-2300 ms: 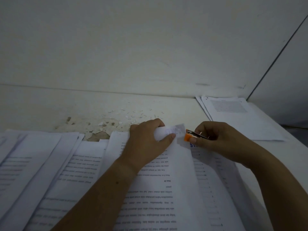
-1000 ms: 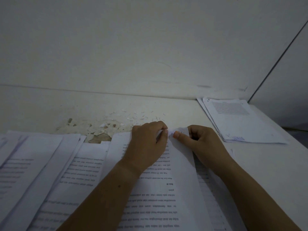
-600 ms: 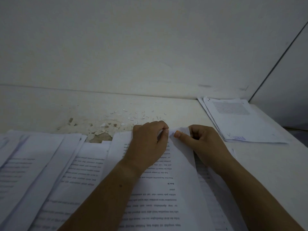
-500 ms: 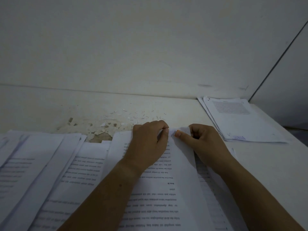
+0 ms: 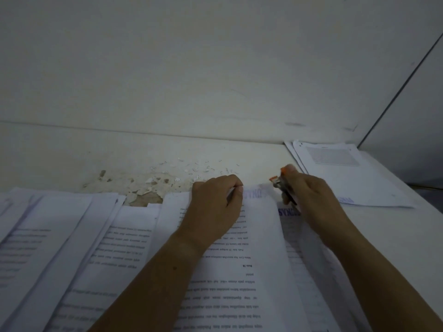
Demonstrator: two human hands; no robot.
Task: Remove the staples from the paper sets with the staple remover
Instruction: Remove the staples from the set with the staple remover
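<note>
A printed paper set [image 5: 239, 271] lies in front of me, its text upside down. My left hand [image 5: 215, 204] grips the folded-back pages at the set's far edge. My right hand [image 5: 309, 200] holds an orange and metal staple remover [image 5: 280, 183] just right of the set's far right corner, its orange tips pointing away from me and slightly above the paper. Purple lettering shows on the corner between my hands. I cannot make out a staple in the corner.
Several more printed paper sets [image 5: 60, 248] fan out to the left. A separate stack of papers [image 5: 340, 173] lies at the far right by the wall corner. Loose staples and paper scraps [image 5: 191, 167] litter the white table near a patch of peeled surface [image 5: 143, 188].
My right hand has drawn away to the right from the corner, and the staple remover is now visible in it. My left hand keeps its grip on the folded pages.
</note>
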